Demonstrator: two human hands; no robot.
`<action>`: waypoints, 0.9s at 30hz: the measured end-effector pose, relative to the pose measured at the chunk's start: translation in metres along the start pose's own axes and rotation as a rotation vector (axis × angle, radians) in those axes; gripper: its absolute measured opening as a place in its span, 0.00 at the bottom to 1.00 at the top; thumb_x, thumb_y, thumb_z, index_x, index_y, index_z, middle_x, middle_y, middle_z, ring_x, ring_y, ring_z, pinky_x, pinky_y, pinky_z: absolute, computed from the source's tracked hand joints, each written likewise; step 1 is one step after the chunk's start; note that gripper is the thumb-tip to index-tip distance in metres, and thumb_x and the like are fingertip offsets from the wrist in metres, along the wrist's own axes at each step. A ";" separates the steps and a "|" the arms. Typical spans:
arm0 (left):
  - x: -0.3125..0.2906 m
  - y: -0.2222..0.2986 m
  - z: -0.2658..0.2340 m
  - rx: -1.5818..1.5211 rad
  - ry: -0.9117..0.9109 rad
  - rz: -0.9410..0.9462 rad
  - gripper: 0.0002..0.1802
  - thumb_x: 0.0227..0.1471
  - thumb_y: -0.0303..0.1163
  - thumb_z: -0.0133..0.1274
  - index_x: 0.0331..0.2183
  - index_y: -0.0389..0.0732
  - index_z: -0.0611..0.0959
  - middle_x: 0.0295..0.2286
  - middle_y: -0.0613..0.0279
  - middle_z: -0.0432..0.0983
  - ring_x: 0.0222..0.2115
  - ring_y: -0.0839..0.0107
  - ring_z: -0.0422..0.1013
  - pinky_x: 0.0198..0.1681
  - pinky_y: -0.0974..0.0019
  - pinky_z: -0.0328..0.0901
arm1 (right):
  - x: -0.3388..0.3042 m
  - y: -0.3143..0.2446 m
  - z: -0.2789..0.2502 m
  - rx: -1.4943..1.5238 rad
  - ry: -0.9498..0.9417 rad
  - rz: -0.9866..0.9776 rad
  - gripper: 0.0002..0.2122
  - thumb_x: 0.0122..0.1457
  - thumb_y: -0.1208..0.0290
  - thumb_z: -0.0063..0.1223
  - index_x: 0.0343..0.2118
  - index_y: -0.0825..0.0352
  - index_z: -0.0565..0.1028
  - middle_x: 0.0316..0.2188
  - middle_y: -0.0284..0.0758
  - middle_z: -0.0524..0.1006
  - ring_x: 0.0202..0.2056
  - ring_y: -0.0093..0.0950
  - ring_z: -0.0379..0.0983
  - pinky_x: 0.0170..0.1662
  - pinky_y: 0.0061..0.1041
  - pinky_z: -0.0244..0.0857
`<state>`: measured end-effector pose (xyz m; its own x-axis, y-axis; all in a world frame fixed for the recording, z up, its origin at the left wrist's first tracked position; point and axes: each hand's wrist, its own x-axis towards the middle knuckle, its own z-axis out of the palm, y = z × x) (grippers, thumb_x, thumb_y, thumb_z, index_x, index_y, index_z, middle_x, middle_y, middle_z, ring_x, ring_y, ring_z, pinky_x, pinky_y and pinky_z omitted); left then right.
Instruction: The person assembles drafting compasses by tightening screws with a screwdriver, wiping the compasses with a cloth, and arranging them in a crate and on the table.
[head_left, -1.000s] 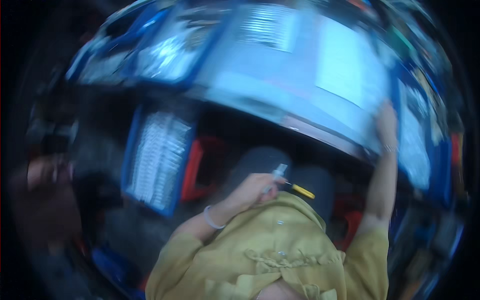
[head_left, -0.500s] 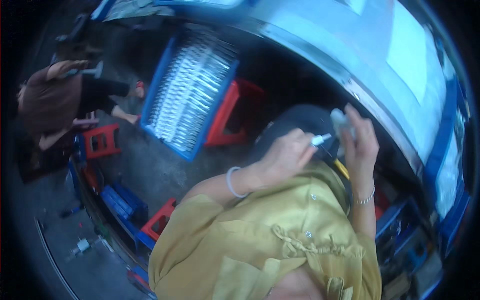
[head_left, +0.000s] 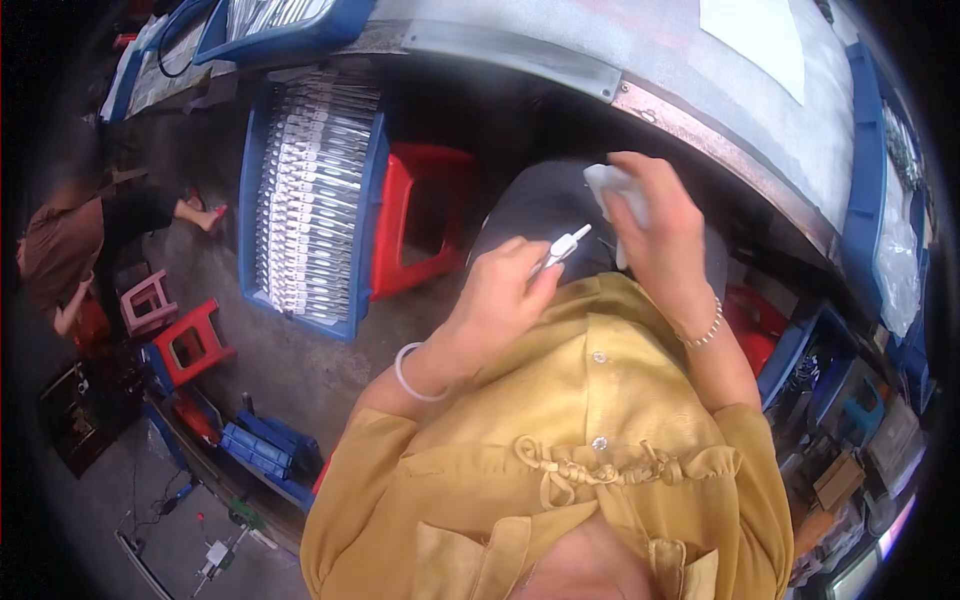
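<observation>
From where I stand, the person's left hand [head_left: 500,290] has its thumb and fingers pinched around a small white-and-metal piece [head_left: 570,242], its narrow white tip pointing up and toward the other hand. The right hand [head_left: 665,225] has its fingers curled on a crumpled white cloth [head_left: 615,182] (it could be paper; I can't tell from here), near the piece but apart from it. Both hands are over the lap, in front of the mustard shirt [head_left: 590,370]. Off to the person's left, a blue crate [head_left: 375,190] holds long rows of shiny metal pieces [head_left: 315,200] with white parts, just beside a red stool [head_left: 395,200]. Ahead is a pale worktable [head_left: 660,50] with a white sheet [head_left: 755,35] lying on it, and farther left a co-worker in brown [head_left: 65,235] sits bent over
</observation>
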<state>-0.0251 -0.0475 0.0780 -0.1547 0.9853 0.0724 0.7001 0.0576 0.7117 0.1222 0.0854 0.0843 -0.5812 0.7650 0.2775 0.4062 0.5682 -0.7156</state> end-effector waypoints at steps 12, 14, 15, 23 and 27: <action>-0.004 -0.012 -0.009 -1.548 -0.472 -1.020 0.15 0.62 0.34 0.44 0.38 0.29 0.77 0.23 0.66 0.69 0.14 0.85 0.54 0.16 0.79 0.49 | -0.024 -0.031 0.001 0.059 -0.357 -0.081 0.13 0.50 0.77 0.55 0.40 0.65 0.72 0.31 0.40 0.74 0.30 0.42 0.75 0.30 0.36 0.69; -0.002 -0.015 -0.004 -1.560 -0.400 -1.086 0.14 0.63 0.33 0.42 0.35 0.32 0.77 0.23 0.65 0.70 0.14 0.85 0.54 0.16 0.79 0.49 | -0.012 0.002 0.019 0.059 -0.157 -0.011 0.12 0.52 0.76 0.55 0.40 0.64 0.72 0.29 0.40 0.72 0.28 0.43 0.73 0.29 0.36 0.69; 0.000 -0.015 -0.004 -1.564 -0.394 -1.086 0.14 0.63 0.33 0.42 0.35 0.32 0.77 0.23 0.65 0.70 0.14 0.85 0.54 0.16 0.79 0.49 | -0.010 0.002 0.013 0.110 -0.116 -0.011 0.12 0.52 0.76 0.55 0.41 0.64 0.72 0.29 0.40 0.72 0.28 0.42 0.73 0.29 0.35 0.69; 0.002 -0.017 -0.005 -1.573 -0.377 -1.115 0.12 0.61 0.29 0.39 0.35 0.31 0.75 0.24 0.64 0.70 0.14 0.85 0.55 0.16 0.79 0.50 | -0.005 -0.002 0.008 0.154 -0.086 -0.031 0.11 0.51 0.79 0.56 0.38 0.65 0.73 0.29 0.40 0.73 0.26 0.40 0.74 0.26 0.34 0.69; 0.000 -0.013 -0.008 -1.644 -0.403 -1.097 0.17 0.61 0.29 0.38 0.44 0.26 0.74 0.23 0.65 0.69 0.14 0.84 0.55 0.17 0.78 0.50 | -0.015 -0.011 0.017 0.091 -0.269 -0.053 0.10 0.52 0.76 0.55 0.39 0.65 0.73 0.30 0.39 0.73 0.27 0.40 0.74 0.26 0.35 0.68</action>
<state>-0.0398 -0.0493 0.0737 0.3076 0.6278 -0.7150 -0.7783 0.5983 0.1905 0.1146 0.0627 0.0769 -0.7708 0.6205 0.1448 0.3125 0.5662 -0.7627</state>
